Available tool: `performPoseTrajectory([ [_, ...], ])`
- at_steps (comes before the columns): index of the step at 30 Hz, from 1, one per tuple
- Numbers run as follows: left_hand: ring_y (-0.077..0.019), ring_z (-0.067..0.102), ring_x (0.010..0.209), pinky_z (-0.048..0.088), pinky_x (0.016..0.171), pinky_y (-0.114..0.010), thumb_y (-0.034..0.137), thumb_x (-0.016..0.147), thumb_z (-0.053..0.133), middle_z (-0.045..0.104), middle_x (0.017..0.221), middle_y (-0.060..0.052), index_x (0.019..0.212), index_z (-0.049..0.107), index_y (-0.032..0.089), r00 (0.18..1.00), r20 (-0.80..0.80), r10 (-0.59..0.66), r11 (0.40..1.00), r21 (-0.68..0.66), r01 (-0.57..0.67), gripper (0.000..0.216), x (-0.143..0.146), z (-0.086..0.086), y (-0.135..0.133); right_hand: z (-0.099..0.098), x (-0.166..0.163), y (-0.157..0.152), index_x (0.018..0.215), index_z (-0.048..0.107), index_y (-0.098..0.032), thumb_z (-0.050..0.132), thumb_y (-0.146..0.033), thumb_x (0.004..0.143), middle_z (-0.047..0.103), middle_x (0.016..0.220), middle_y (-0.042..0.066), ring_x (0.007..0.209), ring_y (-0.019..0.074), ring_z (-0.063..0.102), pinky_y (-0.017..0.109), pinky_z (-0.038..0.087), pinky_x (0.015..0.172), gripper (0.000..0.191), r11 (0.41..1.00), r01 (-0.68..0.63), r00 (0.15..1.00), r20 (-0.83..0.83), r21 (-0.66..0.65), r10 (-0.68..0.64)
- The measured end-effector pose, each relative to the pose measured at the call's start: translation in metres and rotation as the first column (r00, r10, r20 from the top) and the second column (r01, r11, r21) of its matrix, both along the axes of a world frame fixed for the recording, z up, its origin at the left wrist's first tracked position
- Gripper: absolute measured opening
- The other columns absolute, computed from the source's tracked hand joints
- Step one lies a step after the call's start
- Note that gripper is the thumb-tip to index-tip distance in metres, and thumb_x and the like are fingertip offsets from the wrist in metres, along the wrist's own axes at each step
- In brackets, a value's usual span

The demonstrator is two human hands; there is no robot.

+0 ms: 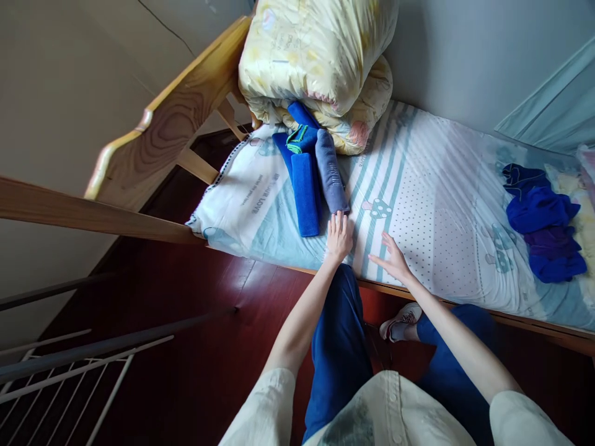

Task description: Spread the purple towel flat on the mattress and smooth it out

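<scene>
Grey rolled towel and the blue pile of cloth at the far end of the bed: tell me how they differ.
The grey rolled towel is rolled into a tidy tube; the blue pile of cloth lies crumpled and loose. The grey rolled towel sits by the left hand, whose fingertips reach its near end; the blue pile of cloth lies well beyond the right hand, untouched. Both rest on the striped sheet.

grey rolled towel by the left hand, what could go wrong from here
The grey rolled towel leans loosely against the blue rolled towel; a nudge from the left hand, touching its end, could unroll it. The rolls lie near the mattress edge and might slide to the floor. The quilt bundle stacked behind might topple onto them.
</scene>
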State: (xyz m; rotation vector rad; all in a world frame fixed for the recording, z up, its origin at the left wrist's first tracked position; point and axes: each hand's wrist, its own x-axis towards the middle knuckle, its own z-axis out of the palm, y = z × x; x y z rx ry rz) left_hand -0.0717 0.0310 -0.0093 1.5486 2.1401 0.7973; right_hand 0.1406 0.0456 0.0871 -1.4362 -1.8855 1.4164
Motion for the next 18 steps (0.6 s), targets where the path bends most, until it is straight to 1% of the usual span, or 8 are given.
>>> performPoseTrajectory([
  [2,-0.0375,0.013,0.167,0.016,0.135,-0.062,0.022,0.089,0.053,0.024,0.176,-0.021,0.165,0.036,0.008,0.997,-0.073,0.007,0.998,-0.068,-0.012,0.080,-0.009,0.006,0.002,0.000,0.056,-0.027,0.156,0.052,-0.034,0.084,-0.052,0.078,0.053,0.163,0.013,0.145,0.0350,0.058,0.056,0.049,0.120,0.086,0.998,0.036,0.999,-0.010,-0.049,-0.036],
  [4,-0.0394,0.017,0.166,0.019,0.134,-0.063,0.025,0.092,0.051,0.025,0.175,-0.024,0.163,0.039,0.003,0.986,-0.163,-0.019,0.990,-0.142,-0.005,0.075,-0.012,0.013,-0.002,0.002,0.110,-0.050,0.152,0.055,-0.030,0.082,-0.054,0.081,0.057,0.159,0.015,0.142,0.0353,0.061,0.057,0.050,0.118,0.080,0.992,0.117,0.993,0.006,-0.049,-0.117],
  [6,-0.0406,0.020,0.165,0.021,0.133,-0.063,0.023,0.093,0.051,0.026,0.175,-0.025,0.159,0.045,0.002,0.967,-0.241,-0.077,0.982,-0.189,0.031,0.070,-0.006,0.019,-0.008,0.008,0.162,-0.070,0.147,0.061,-0.027,0.078,-0.054,0.084,0.062,0.154,0.015,0.141,0.0344,0.062,0.056,0.051,0.119,0.070,0.979,0.203,0.977,0.063,0.015,-0.203],
  [8,-0.0415,0.022,0.164,0.023,0.133,-0.064,0.023,0.093,0.053,0.029,0.174,-0.025,0.156,0.050,0.004,0.944,-0.279,-0.177,0.972,-0.201,0.122,0.066,0.013,0.021,-0.015,0.017,0.210,-0.085,0.137,0.068,-0.025,0.074,-0.052,0.087,0.068,0.147,0.014,0.138,0.0332,0.064,0.055,0.049,0.121,0.057,0.952,0.270,0.946,0.144,0.143,-0.290],
  [11,-0.0406,0.032,0.161,0.027,0.132,-0.062,0.029,0.096,0.058,0.038,0.170,-0.022,0.151,0.057,0.010,0.874,-0.244,-0.421,0.900,-0.229,0.370,0.058,0.067,0.018,-0.022,0.026,0.272,-0.103,0.117,0.077,-0.024,0.070,-0.044,0.089,0.074,0.136,0.012,0.133,0.0327,0.067,0.056,0.048,0.122,0.035,0.889,0.318,0.878,0.252,0.329,-0.407],
  [14,-0.0369,0.042,0.156,0.034,0.130,-0.055,0.033,0.095,0.066,0.048,0.165,-0.018,0.145,0.064,0.018,0.739,-0.143,-0.659,0.743,-0.282,0.608,0.053,0.141,0.015,-0.027,0.026,0.317,-0.118,0.106,0.080,-0.024,0.068,-0.041,0.089,0.076,0.133,0.012,0.129,0.0328,0.069,0.056,0.052,0.118,0.027,0.845,0.373,0.815,0.300,0.383,-0.496],
  [16,-0.0349,0.044,0.155,0.038,0.128,-0.051,0.034,0.094,0.070,0.050,0.164,-0.017,0.146,0.063,0.020,0.671,-0.089,-0.736,0.661,-0.308,0.684,0.055,0.189,0.014,-0.030,0.019,0.337,-0.128,0.108,0.080,-0.024,0.068,-0.042,0.090,0.075,0.135,0.012,0.128,0.0320,0.070,0.055,0.053,0.117,0.028,0.822,0.427,0.782,0.302,0.376,-0.545],
  [18,-0.0366,0.042,0.156,0.037,0.128,-0.054,0.031,0.093,0.070,0.048,0.164,-0.020,0.152,0.058,0.020,0.673,-0.093,-0.734,0.659,-0.337,0.672,0.061,0.227,0.012,-0.033,0.011,0.350,-0.134,0.114,0.079,-0.024,0.068,-0.044,0.091,0.073,0.138,0.012,0.128,0.0308,0.070,0.053,0.053,0.118,0.033,0.797,0.477,0.756,0.290,0.370,-0.587],
])
